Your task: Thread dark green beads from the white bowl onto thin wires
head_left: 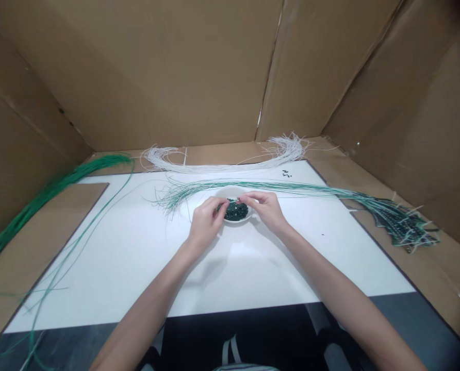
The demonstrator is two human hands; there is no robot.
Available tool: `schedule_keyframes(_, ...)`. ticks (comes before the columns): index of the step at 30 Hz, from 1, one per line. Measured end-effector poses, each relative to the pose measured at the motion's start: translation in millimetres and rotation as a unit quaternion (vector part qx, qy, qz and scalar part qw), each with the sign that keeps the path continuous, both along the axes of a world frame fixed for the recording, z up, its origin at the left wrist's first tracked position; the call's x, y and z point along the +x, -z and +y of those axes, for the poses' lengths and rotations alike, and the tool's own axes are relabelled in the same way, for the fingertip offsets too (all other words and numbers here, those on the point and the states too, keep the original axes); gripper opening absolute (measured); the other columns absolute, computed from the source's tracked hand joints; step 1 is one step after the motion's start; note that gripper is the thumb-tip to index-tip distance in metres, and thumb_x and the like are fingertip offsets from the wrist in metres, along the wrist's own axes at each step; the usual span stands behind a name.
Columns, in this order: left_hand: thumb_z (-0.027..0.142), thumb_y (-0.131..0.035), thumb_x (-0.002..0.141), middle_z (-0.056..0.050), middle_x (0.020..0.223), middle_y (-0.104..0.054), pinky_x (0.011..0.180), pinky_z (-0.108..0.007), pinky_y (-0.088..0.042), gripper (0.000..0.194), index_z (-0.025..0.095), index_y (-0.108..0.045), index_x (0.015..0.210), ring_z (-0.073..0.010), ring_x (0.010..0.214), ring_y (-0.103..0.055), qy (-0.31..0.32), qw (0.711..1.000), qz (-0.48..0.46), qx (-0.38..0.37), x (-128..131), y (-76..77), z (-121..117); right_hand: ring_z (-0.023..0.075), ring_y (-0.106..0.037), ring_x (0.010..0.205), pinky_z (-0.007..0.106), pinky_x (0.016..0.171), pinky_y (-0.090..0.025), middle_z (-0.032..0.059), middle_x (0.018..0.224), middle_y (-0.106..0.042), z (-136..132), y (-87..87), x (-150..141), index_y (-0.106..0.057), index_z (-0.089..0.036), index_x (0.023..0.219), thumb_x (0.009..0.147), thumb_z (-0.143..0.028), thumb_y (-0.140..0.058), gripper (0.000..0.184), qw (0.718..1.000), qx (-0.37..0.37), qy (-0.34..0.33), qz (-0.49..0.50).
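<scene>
A white bowl (235,222) full of small dark green beads (236,211) stands at the middle of the white board. Over its rim, my left hand (210,216) pinches a thin pale green cord (233,200) between thumb and finger. Opposite it, my right hand (263,206) is closed in a pinch at the cord's other side, fingertips close to the left ones. Whether a bead sits between the right fingertips is too small to tell. Behind the bowl runs a long bundle of green and white cords (253,184), its right end thick with dark beads (402,224).
White cords (222,168) lie along the back edge. A green bundle of cords (55,188) rests at the left, with loose strands trailing forward. A few loose beads (286,174) lie on the white board (137,268). Cardboard walls (168,72) enclose the back and sides.
</scene>
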State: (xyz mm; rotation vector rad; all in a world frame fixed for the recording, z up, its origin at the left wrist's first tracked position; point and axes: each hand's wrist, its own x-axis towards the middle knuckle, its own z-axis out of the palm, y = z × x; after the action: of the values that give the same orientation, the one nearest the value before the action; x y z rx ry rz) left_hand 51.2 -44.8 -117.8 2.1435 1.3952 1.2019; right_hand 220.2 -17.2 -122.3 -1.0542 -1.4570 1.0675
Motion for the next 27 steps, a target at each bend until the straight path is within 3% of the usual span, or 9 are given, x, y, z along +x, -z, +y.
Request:
schedule_keyframes(3, 0.024, -0.045, 0.084, -0.001, 0.077, -0.062, 0.061, -0.02, -0.04, 0.016, 0.018, -0.06, 0.083, -0.0094, 0.059, -0.05, -0.006, 1.0, -0.002, 0.001, -1.1, -2.0, -0.2, 0.0199, -0.063, 0.079, 0.032, 0.079, -0.045, 0.0044, 0.076, -0.071, -0.7, 1.0, 1.2, -0.071, -0.018, 0.072, 0.07, -0.036, -0.063, 0.02, 1.0, -0.001, -0.012, 0.007)
schedule_keyframes(9, 0.024, -0.046, 0.083, -0.001, 0.077, -0.062, 0.06, -0.02, -0.04, 0.016, 0.018, -0.061, 0.082, -0.0094, 0.059, -0.05, -0.015, 1.0, 0.0, 0.001, -2.2, -4.1, 0.1, 0.0206, -0.063, 0.078, 0.035, 0.082, -0.045, 0.0042, 0.078, -0.071, 0.3, 4.6, 0.9, -0.072, -0.019, 0.073, 0.06, -0.034, -0.071, 0.019, 1.0, 0.009, 0.014, -0.007)
schedule_keyframes(27, 0.022, -0.045, 0.083, -0.001, 0.082, -0.064, 0.064, -0.021, -0.041, 0.016, 0.019, -0.061, 0.084, -0.0113, 0.068, -0.054, -0.003, 1.0, 0.003, 0.002, -2.4, -1.3, -0.7, 0.0205, -0.063, 0.079, 0.033, 0.078, -0.047, 0.0049, 0.079, -0.071, -0.1, 3.8, -0.4, -0.071, -0.018, 0.072, 0.06, -0.032, -0.071, 0.018, 1.0, -0.002, 0.015, 0.02)
